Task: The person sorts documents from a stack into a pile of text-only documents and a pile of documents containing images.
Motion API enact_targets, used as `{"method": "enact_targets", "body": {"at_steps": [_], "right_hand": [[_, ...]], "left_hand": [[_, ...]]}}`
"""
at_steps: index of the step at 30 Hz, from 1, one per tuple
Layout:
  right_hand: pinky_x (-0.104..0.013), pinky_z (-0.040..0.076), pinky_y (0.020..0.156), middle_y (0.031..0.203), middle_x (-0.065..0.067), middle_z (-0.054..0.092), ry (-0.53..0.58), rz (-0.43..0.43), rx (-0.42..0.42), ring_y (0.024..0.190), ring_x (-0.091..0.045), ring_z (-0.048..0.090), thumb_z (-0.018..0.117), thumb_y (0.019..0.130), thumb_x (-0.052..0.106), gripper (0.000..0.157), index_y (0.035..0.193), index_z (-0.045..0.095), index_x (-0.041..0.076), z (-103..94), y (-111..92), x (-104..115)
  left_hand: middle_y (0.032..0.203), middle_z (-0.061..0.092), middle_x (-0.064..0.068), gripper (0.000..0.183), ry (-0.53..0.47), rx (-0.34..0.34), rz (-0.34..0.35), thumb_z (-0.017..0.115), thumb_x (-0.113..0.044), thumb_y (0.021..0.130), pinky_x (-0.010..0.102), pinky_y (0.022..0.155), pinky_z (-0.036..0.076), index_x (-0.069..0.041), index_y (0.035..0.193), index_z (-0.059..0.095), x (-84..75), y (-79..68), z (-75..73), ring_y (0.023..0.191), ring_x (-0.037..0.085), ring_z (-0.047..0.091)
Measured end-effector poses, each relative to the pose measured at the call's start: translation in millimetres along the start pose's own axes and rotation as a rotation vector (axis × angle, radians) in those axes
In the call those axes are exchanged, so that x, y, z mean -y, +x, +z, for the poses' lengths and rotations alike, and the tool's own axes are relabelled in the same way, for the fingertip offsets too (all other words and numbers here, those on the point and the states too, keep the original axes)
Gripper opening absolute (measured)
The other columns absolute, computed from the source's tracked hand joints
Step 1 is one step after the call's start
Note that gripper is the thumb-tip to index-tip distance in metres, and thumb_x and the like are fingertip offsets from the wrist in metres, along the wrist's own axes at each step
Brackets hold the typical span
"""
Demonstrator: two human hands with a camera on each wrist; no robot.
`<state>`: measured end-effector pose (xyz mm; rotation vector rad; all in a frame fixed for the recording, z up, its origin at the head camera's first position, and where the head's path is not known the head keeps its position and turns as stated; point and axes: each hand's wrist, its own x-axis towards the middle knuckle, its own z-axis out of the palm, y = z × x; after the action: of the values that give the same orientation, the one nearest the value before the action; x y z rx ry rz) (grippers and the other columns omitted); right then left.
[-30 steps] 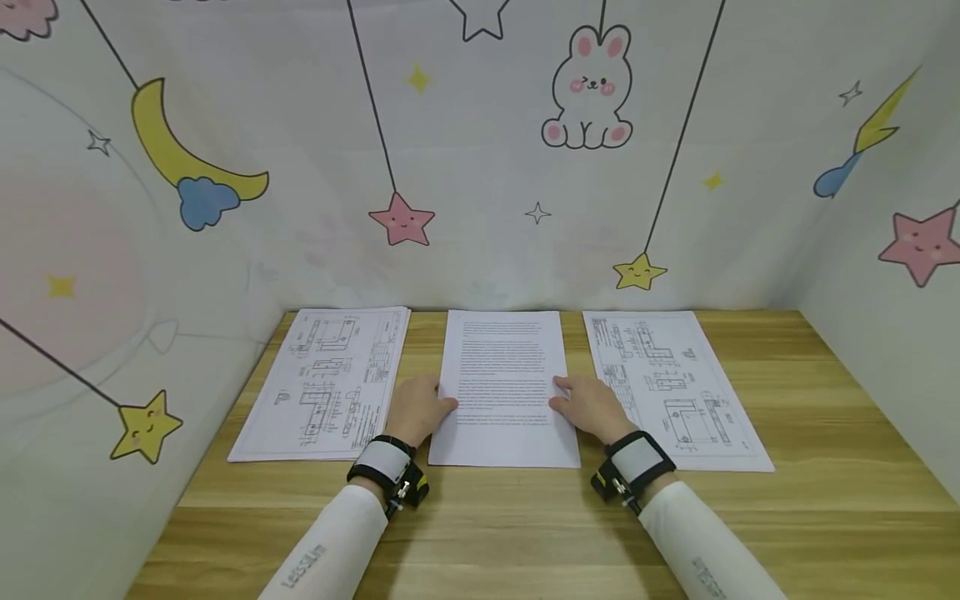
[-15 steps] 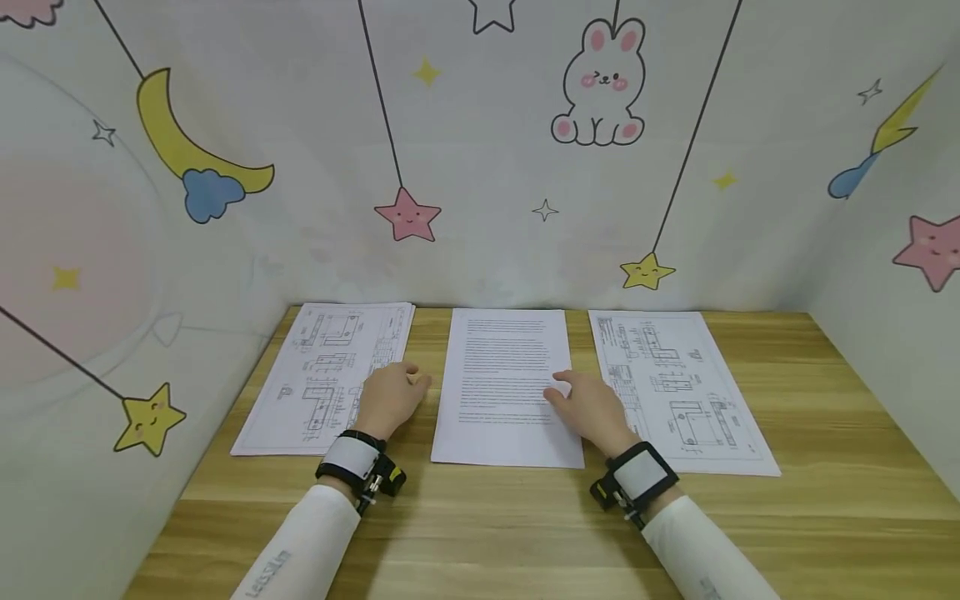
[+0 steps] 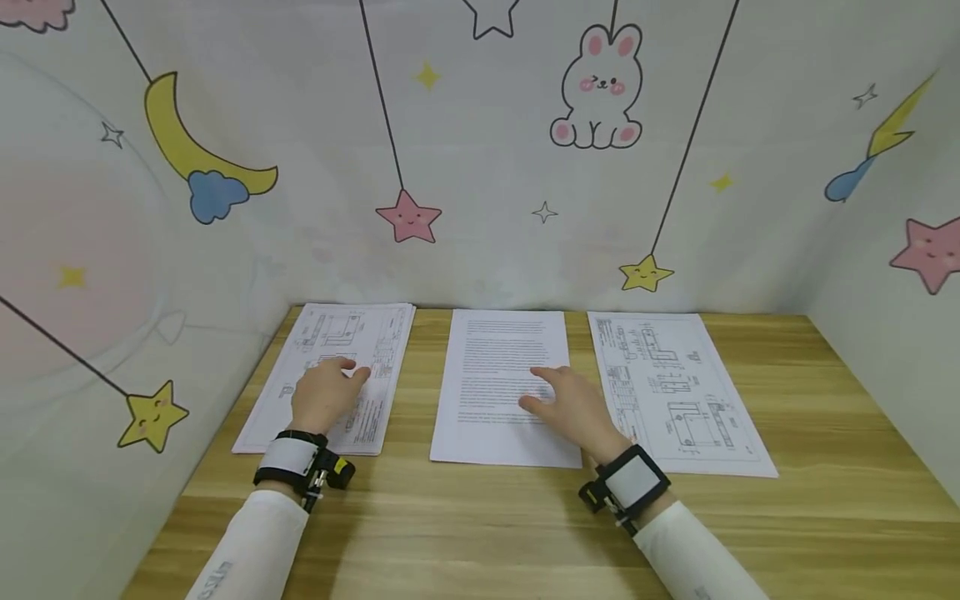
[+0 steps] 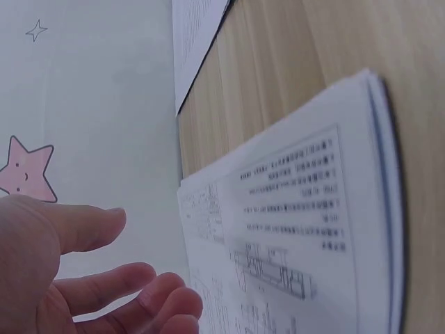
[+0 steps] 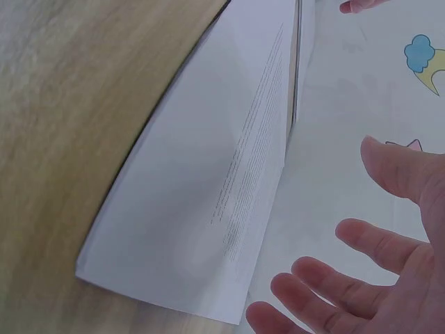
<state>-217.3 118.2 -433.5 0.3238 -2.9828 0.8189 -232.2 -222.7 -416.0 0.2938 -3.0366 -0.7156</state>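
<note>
Over the left stack of drawing sheets [image 3: 281, 421], printed with technical drawings, hovers my left hand [image 3: 326, 393], fingers loosely bent and holding nothing. The left wrist view shows the layered edge of that stack [image 4: 379, 209] beside the relaxed fingers [image 4: 104, 282]. In the middle lies a stack of text pages [image 3: 487, 446] covered in printed lines. My right hand [image 3: 573, 408] is above its right edge, thumb and fingers spread apart with nothing between them. The right wrist view has the text pages [image 5: 167, 223] flat on the table, apart from the spread fingers [image 5: 334, 292].
Another set of drawing sheets [image 3: 705, 400] lies to the right of the text pages. All the paper rests on a wood-grain table [image 3: 480, 533]. A white curtain [image 3: 480, 150] with cartoon prints rises behind the table and along both sides.
My left hand has left the text pages' left edge and moved left over the drawing stack. My right hand has let go of the right edge and spread a little, shifting slightly left.
</note>
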Motion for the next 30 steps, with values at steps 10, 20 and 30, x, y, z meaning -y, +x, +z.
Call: {"method": "enact_targets", "body": {"at_steps": [10,20,30], "right_hand": [[-0.053,0.038,0.103,0.138,-0.016,0.05,-0.041,-0.063,0.049,0.127,-0.035,0.045,0.065,0.079,0.05,0.067,0.136,0.05,0.017,3.0,-4,16],[-0.054,0.038,0.103,0.142,-0.017,0.045,-0.044,-0.126,0.079,0.131,-0.035,0.041,0.067,0.078,0.049,0.07,0.138,0.047,0.018,6.2,-7,26],[-0.053,0.036,0.105,0.14,-0.019,0.047,-0.046,-0.211,0.068,0.13,-0.036,0.041,0.066,0.079,0.05,0.07,0.137,0.048,0.016,8.5,-9,36]], "left_hand": [[0.114,0.061,0.032,0.052,0.006,-0.02,-0.044,0.047,-0.033,0.093,0.042,0.062,0.046,0.009,0.123,0.054,47.9,4.5,-14.9,0.089,0.04,0.06],[0.121,0.052,0.038,0.054,0.013,0.023,-0.194,0.045,-0.032,0.093,0.051,0.073,0.044,0.013,0.123,0.05,85.3,6.2,-16.6,0.099,0.046,0.052],[0.074,0.058,0.028,0.062,0.196,-0.033,-0.154,0.052,-0.044,0.086,0.035,0.044,0.037,0.016,0.096,0.062,104.3,7.6,-18.0,0.061,0.031,0.05]]}}
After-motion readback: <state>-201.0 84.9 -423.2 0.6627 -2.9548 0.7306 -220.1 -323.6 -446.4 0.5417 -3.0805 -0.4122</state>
